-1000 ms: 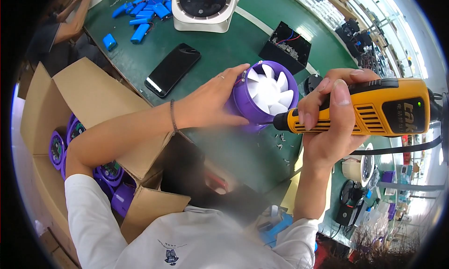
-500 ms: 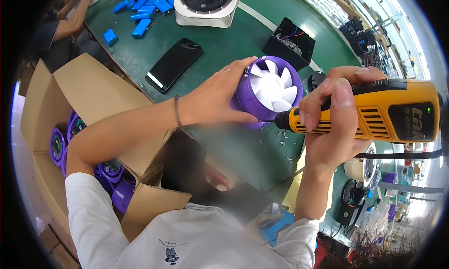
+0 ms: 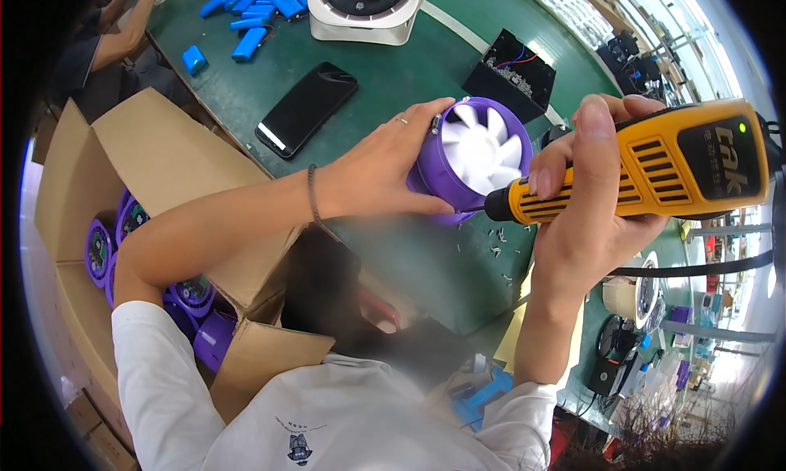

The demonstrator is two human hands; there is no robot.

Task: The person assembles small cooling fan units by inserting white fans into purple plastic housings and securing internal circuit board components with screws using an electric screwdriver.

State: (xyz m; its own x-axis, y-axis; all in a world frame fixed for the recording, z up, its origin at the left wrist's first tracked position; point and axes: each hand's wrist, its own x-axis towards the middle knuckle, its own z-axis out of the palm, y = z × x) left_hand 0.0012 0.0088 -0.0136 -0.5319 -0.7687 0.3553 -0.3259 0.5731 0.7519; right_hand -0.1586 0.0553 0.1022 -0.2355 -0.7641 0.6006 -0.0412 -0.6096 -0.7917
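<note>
My left hand (image 3: 385, 172) grips a purple round fan housing with white blades (image 3: 475, 156), held up above the green table. My right hand (image 3: 577, 184) is wrapped around a yellow and black electric screwdriver (image 3: 655, 172). Its black tip touches the lower right rim of the fan housing. A bracelet sits on my left wrist.
An open cardboard box (image 3: 155, 193) at my left holds several more purple fans (image 3: 106, 250). On the green table (image 3: 409, 78) lie a black phone (image 3: 307, 107), blue battery packs (image 3: 254, 13), a white square device (image 3: 364, 9) and a black circuit box (image 3: 512, 74). Another person's arm (image 3: 123, 29) is at the upper left.
Both hands with the fan and the screwdriver have shifted slightly up and to the right in view. The screwdriver tip stays at the fan's rim.
</note>
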